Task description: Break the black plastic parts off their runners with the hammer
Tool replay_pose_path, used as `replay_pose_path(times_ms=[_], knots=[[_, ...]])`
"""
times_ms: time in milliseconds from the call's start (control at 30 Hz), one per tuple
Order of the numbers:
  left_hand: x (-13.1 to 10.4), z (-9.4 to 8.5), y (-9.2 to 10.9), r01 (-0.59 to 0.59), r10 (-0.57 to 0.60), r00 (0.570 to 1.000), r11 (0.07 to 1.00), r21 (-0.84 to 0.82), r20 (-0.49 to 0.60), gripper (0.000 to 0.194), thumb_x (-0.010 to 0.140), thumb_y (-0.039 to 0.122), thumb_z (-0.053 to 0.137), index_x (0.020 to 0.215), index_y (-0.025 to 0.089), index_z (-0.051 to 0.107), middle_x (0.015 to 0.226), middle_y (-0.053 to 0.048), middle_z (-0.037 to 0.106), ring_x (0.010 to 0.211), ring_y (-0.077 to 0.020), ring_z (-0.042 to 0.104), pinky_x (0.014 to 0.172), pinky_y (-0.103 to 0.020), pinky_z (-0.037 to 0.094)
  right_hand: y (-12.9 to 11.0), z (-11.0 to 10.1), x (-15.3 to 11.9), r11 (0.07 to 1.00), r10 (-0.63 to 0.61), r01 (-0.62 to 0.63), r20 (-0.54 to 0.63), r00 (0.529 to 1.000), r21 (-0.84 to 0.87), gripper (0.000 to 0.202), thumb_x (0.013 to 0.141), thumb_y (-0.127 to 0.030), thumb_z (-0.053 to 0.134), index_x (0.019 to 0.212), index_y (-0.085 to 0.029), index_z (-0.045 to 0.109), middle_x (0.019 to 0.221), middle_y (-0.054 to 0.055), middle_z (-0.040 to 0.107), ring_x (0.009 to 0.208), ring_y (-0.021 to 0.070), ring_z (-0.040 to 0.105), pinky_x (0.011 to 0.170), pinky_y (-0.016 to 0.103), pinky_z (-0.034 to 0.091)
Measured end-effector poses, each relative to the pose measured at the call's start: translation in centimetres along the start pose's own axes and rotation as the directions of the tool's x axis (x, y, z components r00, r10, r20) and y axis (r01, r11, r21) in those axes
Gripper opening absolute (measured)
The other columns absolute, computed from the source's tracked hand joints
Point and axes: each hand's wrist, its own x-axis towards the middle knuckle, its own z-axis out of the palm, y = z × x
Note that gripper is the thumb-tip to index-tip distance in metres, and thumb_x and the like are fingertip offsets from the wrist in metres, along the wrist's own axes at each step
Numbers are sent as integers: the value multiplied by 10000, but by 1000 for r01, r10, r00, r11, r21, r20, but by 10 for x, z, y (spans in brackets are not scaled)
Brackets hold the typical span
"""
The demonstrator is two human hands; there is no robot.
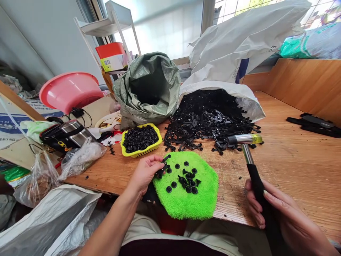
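My left hand (146, 175) pinches a black plastic piece (161, 172) over the left edge of a fluffy green cloth (183, 208). Several small round black caps with stems (189, 181) lie on that cloth, most of them bunched near its middle. On the right, my right hand (269, 202) is wrapped round the black handle of a hammer (247, 154). The hammer's head has a dark end and a yellow end and is raised over the table. A yellow basket (142, 153) full of black caps stands behind my left hand.
Behind the cloth, a pile of black parts (202, 122) spills from a white sack (253, 103). An open green sack (125, 106) stands beside it. Plastic bags (82, 158) and a steel flask (77, 132) are at the left, black gloves (315, 123) at the far right.
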Motion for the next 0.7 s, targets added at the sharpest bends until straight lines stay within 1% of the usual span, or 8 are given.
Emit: replay_pose_path(times_ms=[200, 267, 400, 600, 700], knots=[[0, -1, 0, 48, -48, 999, 997, -56, 0, 240, 532, 216, 706, 727, 134, 591, 589, 29, 621, 472, -63, 526, 473, -168, 334, 2, -3, -1, 1000, 11, -11, -1, 1000, 13, 201, 782, -410, 571, 872, -240, 629, 568, -2, 492, 422, 124, 456, 390, 231, 373], [0, -1, 1, 52, -52, 999, 997, -54, -3, 242, 527, 208, 706, 726, 130, 591, 575, 26, 622, 467, -63, 525, 466, -164, 328, 2, -3, -1, 1000, 14, -14, -1, 1000, 14, 198, 778, -410, 577, 863, -240, 632, 562, -3, 493, 417, 121, 455, 386, 226, 372], [1, 0, 0, 29, -29, 1000, 999, -30, -2, 230, 530, 203, 691, 721, 128, 586, 538, 29, 611, 441, -63, 515, 457, -161, 319, 1, -3, -1, 1000, 18, -18, 5, 1000, -1, 189, 775, -407, 584, 847, -242, 639, 549, -9, 491, 405, 113, 456, 378, 215, 373], [4, 0, -4, 0, 0, 1000, 1000, -13, 8, 236, 527, 215, 681, 713, 133, 562, 526, 37, 595, 425, -59, 494, 453, -163, 317, 6, -5, 0, 1000, 5, -6, 27, 1000, 28, 179, 830, -381, 515, 895, -249, 619, 577, -12, 494, 427, 108, 467, 399, 213, 373], [5, -1, -4, -11, 11, 1000, 1000, 3, 15, 229, 531, 216, 670, 712, 140, 552, 523, 43, 587, 416, -59, 480, 442, -165, 315, 5, -3, -1, 1000, 14, -14, -12, 1000, -1, 201, 841, -409, 499, 863, -245, 614, 558, -17, 483, 409, 105, 455, 386, 216, 361]])
